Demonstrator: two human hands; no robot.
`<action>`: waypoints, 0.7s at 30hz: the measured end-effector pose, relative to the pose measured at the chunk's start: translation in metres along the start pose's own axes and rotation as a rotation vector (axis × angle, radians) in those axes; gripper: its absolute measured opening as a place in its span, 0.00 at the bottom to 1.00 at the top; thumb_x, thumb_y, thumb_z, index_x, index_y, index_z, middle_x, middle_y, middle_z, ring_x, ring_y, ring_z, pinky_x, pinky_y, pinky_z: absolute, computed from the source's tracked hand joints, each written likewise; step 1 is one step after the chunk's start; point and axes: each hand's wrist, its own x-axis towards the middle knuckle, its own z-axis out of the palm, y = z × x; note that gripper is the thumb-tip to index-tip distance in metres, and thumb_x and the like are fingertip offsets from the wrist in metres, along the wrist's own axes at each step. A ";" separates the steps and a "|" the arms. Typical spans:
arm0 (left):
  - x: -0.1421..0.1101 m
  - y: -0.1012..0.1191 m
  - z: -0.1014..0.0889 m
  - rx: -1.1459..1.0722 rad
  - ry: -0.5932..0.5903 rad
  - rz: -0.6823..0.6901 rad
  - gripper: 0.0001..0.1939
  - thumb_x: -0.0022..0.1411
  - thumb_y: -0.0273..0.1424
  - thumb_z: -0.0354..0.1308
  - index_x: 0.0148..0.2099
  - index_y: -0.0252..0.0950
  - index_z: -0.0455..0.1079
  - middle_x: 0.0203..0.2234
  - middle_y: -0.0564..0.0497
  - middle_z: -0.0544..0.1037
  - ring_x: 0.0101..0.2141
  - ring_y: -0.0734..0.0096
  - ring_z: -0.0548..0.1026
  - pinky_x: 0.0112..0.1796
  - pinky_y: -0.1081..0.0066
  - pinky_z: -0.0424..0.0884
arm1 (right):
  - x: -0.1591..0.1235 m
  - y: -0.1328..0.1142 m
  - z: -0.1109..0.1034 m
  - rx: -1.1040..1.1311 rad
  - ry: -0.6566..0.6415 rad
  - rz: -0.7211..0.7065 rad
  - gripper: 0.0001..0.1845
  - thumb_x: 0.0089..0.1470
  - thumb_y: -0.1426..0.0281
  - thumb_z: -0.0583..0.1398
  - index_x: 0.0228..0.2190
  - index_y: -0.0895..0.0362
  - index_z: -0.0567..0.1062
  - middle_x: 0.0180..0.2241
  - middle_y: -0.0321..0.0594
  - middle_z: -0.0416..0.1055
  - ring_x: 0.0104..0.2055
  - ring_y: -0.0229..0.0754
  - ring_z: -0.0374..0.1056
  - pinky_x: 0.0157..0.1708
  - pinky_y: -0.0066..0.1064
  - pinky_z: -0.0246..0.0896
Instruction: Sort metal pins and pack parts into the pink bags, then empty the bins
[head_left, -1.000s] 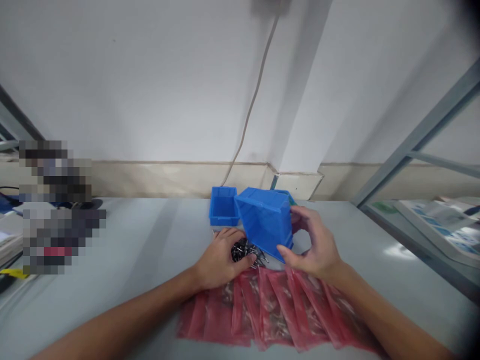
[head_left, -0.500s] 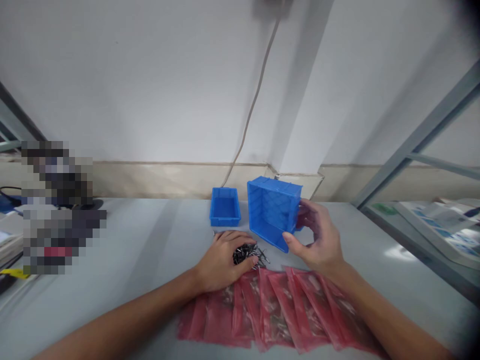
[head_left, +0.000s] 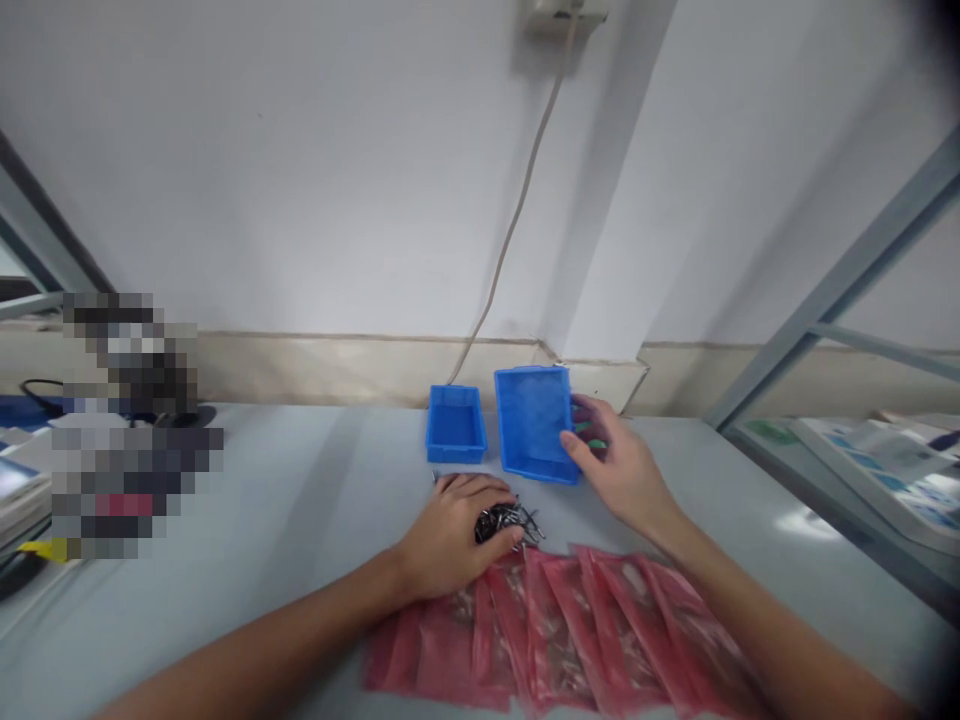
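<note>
My left hand (head_left: 457, 530) is cupped palm-down on the table, its thumb and fingers apart around a pile of small dark metal pieces that look like screws (head_left: 514, 522). Some of the pile is hidden under the palm. My right hand (head_left: 619, 465) grips a blue plastic bin (head_left: 536, 420) by its right side, thumb at the rim and fingers behind. The bin is tilted so that its open top faces me, and nothing shows inside. Something green (head_left: 592, 441) shows by the right fingers. A second blue bin (head_left: 456, 454) stands left of the held one.
Several overlapping red-tinted plastic bags (head_left: 562, 630) with small parts lie in front of me. A white cable (head_left: 517, 210) runs down the wall. Metal frame posts (head_left: 840, 280) stand at both sides. Boxes and papers (head_left: 885, 480) lie right; blurred-out items (head_left: 135, 430) are left.
The bin in my right hand has turned to face me more squarely and come slightly left and lower. My left hand stays at the pile. The view has shifted a little.
</note>
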 end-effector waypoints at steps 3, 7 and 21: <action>-0.001 0.000 0.000 0.014 0.002 0.012 0.16 0.72 0.41 0.63 0.58 0.44 0.76 0.58 0.51 0.79 0.59 0.57 0.74 0.62 0.53 0.64 | 0.022 -0.003 0.001 -0.107 -0.087 0.135 0.22 0.69 0.59 0.55 0.57 0.57 0.75 0.46 0.48 0.83 0.40 0.51 0.81 0.43 0.42 0.77; -0.001 0.001 -0.001 0.020 0.000 0.019 0.16 0.72 0.41 0.62 0.59 0.44 0.75 0.58 0.50 0.79 0.59 0.56 0.74 0.62 0.53 0.64 | 0.047 -0.011 0.000 -0.150 -0.283 0.245 0.26 0.72 0.60 0.48 0.61 0.59 0.71 0.44 0.50 0.84 0.23 0.46 0.79 0.24 0.35 0.72; -0.001 0.001 0.001 0.024 -0.013 0.013 0.17 0.73 0.42 0.62 0.60 0.45 0.75 0.59 0.50 0.79 0.59 0.55 0.74 0.63 0.53 0.62 | 0.081 -0.038 0.023 -0.659 -0.426 0.173 0.18 0.68 0.66 0.54 0.48 0.63 0.80 0.46 0.64 0.81 0.51 0.62 0.78 0.45 0.41 0.66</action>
